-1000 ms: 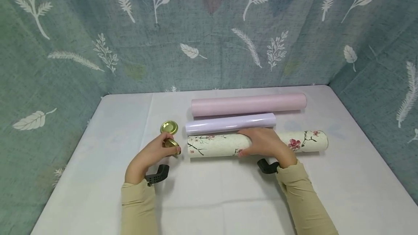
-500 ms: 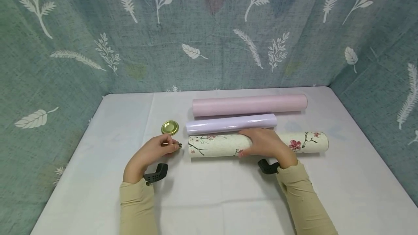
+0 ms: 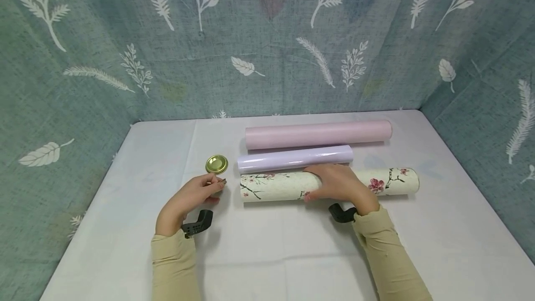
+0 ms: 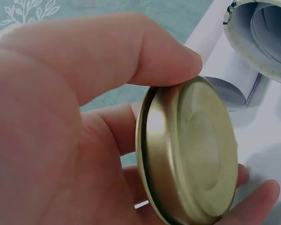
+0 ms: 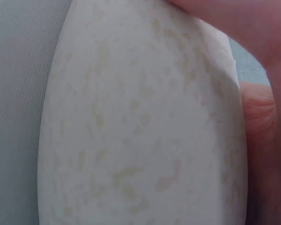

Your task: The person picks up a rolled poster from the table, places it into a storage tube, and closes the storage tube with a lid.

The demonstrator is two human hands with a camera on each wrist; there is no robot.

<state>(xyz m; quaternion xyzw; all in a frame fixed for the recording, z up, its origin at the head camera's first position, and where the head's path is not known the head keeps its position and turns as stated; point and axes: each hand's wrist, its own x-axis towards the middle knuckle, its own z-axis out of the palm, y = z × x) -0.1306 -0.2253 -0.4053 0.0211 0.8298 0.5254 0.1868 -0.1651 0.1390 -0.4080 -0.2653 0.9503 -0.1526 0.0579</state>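
Note:
In the left wrist view a gold metal jar lid stands on edge between the thumb and fingers of my left hand. In the head view the fingers hide nearly all of it. A second gold jar lid lies flat on the table just beyond that hand. My right hand grips a cream roll of wallpaper with pink blossoms and dark branches, thumb on the near side and fingers over the top. Its surface fills most of the right wrist view.
Behind the blossom roll lie a glossy lilac roll and a longer pink roll, roughly parallel to it. All rest on a table with a white cover. A grey-green curtain with leaf prints hangs around the back and sides.
My left hand has turned the held lid, so its face no longer shows in the head view, and drawn slightly left. The right hand and the rolls have stayed put.

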